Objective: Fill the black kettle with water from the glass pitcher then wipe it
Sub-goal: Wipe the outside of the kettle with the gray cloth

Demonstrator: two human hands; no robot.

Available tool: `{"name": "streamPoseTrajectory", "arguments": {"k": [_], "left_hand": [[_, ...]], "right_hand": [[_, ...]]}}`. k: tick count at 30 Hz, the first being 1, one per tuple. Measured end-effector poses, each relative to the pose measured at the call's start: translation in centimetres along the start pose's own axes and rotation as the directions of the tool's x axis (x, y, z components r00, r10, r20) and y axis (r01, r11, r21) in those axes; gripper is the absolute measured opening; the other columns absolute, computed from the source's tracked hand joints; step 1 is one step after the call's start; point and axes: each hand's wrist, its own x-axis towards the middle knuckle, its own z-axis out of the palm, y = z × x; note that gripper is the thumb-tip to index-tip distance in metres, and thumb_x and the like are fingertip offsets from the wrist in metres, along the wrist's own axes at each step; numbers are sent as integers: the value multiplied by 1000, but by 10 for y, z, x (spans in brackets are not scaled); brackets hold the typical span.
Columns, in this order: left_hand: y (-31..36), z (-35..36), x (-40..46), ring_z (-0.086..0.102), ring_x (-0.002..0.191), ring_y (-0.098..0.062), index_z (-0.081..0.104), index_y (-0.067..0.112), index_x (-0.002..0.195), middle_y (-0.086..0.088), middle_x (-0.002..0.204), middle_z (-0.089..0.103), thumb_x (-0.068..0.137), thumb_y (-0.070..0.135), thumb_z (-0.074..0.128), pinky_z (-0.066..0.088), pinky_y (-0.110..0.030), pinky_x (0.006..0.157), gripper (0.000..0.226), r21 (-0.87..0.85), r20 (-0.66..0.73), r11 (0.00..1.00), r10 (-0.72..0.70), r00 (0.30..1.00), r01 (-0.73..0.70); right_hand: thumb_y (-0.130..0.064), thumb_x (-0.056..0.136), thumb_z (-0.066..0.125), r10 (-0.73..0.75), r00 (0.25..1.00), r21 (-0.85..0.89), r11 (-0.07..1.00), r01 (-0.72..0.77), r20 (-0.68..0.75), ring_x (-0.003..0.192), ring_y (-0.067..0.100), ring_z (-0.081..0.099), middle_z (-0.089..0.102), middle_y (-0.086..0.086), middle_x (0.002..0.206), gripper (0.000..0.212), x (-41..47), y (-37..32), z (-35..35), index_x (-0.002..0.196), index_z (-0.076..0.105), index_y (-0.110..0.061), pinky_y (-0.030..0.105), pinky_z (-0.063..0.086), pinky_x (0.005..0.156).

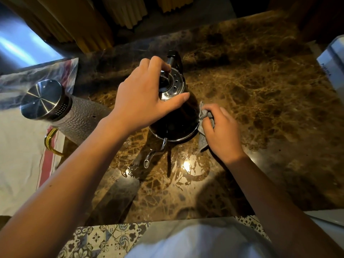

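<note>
The black kettle (176, 123) stands upright in the middle of the brown marble counter (260, 101), its thin silver spout (154, 154) pointing toward me. My left hand (143, 95) rests on top of the kettle, fingers curled around its shiny perforated lid (173, 84). My right hand (221, 131) presses a small grey cloth (203, 127) against the kettle's right side. The glass pitcher (74, 116), textured with a steel cap and gold handle, stands to the left on a towel.
A white towel with red stripes (24, 157) covers the counter's left side. Spilled water (134, 170) glistens on the marble in front of the spout. A white box (333, 60) stands at the far right edge. Yellow ribbed objects (89, 32) stand behind the counter.
</note>
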Motion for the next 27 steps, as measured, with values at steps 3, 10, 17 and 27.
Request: {"name": "streamPoseTrajectory", "arguments": {"k": [3, 10, 17, 27], "left_hand": [[0, 0, 0, 58, 114, -17, 48, 19, 134, -2, 133, 57, 83, 75, 60, 42, -29, 80, 77, -5, 2, 1000, -2, 1000, 2], [0, 0, -1, 53, 111, -9, 47, 20, 134, 0, 133, 56, 82, 75, 60, 40, -28, 79, 77, -18, 8, 1000, -12, 1000, 12], [1, -1, -1, 54, 107, -9, 47, 20, 134, -1, 132, 57, 81, 77, 58, 41, -28, 77, 79, -17, 18, 1000, -18, 1000, 18], [1, -1, 0, 56, 114, -15, 47, 19, 135, -2, 135, 56, 83, 74, 60, 41, -29, 79, 77, -10, 13, 1000, -14, 1000, 15]], "right_hand": [[-28, 93, 62, 98, 974, -37, 995, -92, 204, 110, 24, 62, 63, 2, 125, 42, -2, 2, -7, 134, 54, -26, 43, 53, 92], [-12, 84, 81, 230, 966, 504, 824, -258, 119, 92, 1, 73, 70, -3, 106, 34, 5, -10, -34, 100, 56, -29, 23, 61, 72], [-18, 90, 79, 248, 968, 739, 659, -140, -38, 96, 21, 75, 72, 5, 103, 24, 19, -38, -16, 99, 57, -12, 43, 63, 81], [-27, 93, 71, 184, 982, 394, 901, -181, 29, 89, 17, 63, 64, -3, 91, 17, -15, 1, 9, 89, 56, -19, 42, 54, 79]]}}
